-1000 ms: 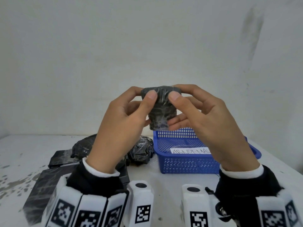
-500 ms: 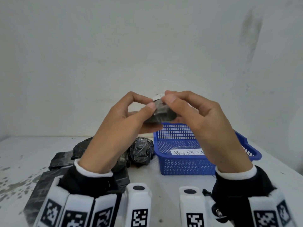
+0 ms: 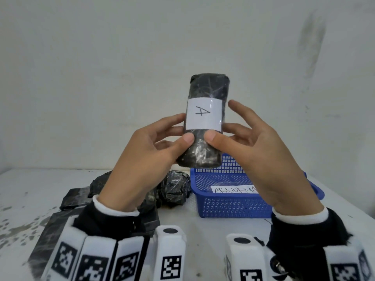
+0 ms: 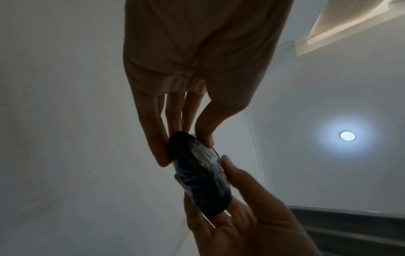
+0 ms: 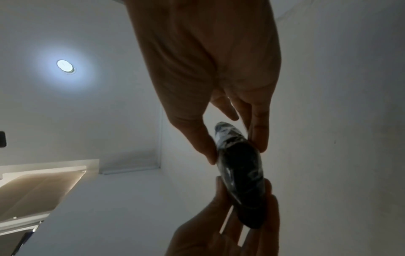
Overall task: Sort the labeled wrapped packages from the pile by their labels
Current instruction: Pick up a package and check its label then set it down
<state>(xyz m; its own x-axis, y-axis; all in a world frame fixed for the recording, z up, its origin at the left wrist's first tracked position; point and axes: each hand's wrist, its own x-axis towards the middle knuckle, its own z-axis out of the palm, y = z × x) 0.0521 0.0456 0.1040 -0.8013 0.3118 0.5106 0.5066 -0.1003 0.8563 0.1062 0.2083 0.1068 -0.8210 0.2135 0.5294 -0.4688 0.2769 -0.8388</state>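
A black plastic-wrapped package (image 3: 205,151) stands upright in the air in front of me. Its white label (image 3: 204,115) faces me and reads "A". My left hand (image 3: 183,128) pinches its left side, thumb in front and fingers behind. My right hand (image 3: 220,131) pinches its right side the same way, with the index finger lifted off. In the left wrist view the package (image 4: 197,175) sits between my left fingers (image 4: 157,147) and the right hand (image 4: 245,216). The right wrist view shows the package (image 5: 241,175) held from both ends.
The pile of black wrapped packages (image 3: 174,189) lies on the white table (image 3: 30,189), behind my left wrist, with flat black ones (image 3: 75,197) further left. A blue mesh basket (image 3: 233,207) with a label (image 3: 233,189) starting "ABNORMA" stands to the right of the pile.
Both hands have turned the package from edge-on to upright and lifted it. The "A" label, hidden before, now faces me.
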